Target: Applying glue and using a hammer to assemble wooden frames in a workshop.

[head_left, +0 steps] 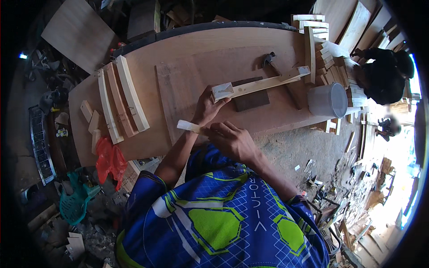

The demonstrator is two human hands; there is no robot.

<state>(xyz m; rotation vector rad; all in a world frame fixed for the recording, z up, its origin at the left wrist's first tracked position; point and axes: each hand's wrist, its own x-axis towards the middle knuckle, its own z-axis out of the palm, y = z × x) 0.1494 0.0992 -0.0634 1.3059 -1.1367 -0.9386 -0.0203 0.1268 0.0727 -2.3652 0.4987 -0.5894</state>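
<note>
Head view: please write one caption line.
Left hand steadies a wooden strip on the workbench; right hand holds a brush.

A plywood workbench (pixel 187 49) stands over a dusty floor (pixel 295 152) littered with offcuts, daylight at right.

Left hand (pixel 206 108) covered near end of long wooden slat (pixel 259 84); fingertips under slat hidden. Right hand (pixel 232 140) hid most of pale strip (pixel 187 126) (only 9 o'clock end showed), grip unclear. Dark board (pixel 251 99) partly hidden under slat. Hammer (pixel 269 58) handle crossed by slat, lower part out of sight. Stack of wood pieces (pixel 333 67) at 2 o'clock partly behind grey bucket (pixel 327 100). Second person (pixel 384 73) at 2 o'clock dark, hands indistinct. Floor debris (pixel 353 187) at 4 o'clock too small to identify.
</note>
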